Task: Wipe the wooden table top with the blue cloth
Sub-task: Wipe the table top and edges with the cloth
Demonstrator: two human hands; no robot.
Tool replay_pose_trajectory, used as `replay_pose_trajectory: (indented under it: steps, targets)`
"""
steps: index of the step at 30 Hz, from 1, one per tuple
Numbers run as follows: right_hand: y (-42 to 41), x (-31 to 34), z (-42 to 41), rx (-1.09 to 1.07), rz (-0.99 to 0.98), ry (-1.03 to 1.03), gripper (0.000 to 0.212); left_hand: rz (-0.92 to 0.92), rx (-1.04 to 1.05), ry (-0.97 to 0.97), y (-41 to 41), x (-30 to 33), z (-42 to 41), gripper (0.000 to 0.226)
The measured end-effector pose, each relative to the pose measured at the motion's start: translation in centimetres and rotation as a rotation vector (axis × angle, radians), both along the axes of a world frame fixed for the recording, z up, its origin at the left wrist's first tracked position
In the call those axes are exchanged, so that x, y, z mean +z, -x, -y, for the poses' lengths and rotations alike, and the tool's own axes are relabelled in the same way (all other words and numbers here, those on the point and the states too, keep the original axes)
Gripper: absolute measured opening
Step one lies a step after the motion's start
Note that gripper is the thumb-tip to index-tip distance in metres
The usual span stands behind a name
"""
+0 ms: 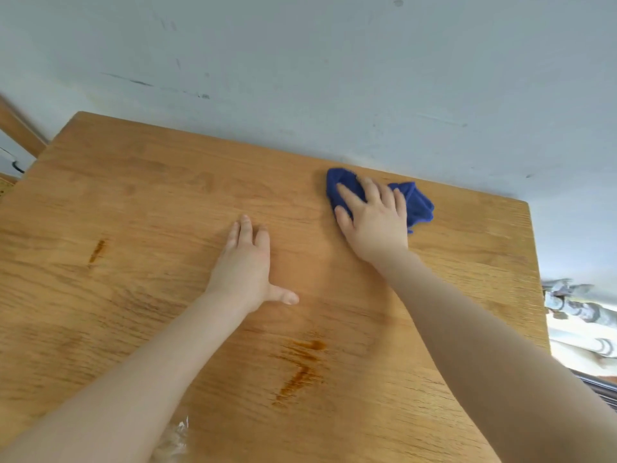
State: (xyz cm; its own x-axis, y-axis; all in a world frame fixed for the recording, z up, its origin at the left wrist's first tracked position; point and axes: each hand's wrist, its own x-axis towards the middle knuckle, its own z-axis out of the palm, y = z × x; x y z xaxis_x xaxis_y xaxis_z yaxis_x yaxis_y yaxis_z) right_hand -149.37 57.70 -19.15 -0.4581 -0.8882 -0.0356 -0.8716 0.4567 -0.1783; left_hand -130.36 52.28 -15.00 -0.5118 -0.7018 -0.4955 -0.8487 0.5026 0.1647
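Note:
The wooden table top [133, 202] fills most of the view, its far edge against a wall. A crumpled blue cloth [419, 205] lies near the far right edge. My right hand [374, 215] presses flat on the cloth with fingers spread and straight. My left hand [248, 262] rests palm down on the bare wood near the middle, fingers straight, thumb stuck out to the right. Brown stains mark the wood at the near centre [300, 369] and at the left [97, 250].
A pale blue-grey wall [300, 61] runs along the table's far edge. A wooden bar [20, 128] stands at the far left. Patterned fabric [574, 315] lies beyond the table's right edge. Something clear and crinkled [173, 439] sits at the near edge.

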Motion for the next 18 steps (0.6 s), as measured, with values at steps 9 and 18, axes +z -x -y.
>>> replay_pose_trajectory:
  steps: [9, 18]
  targets:
    - [-4.3, 0.1, -7.3, 0.054, -0.01, 0.044, 0.05, 0.027, 0.049, -0.038, 0.6, 0.8, -0.2, 0.128]
    - [0.8, 0.0, -3.6, -0.123, -0.03, 0.047, 0.05, 0.008, 0.056, -0.036, 0.3, 0.2, -0.2, 0.129]
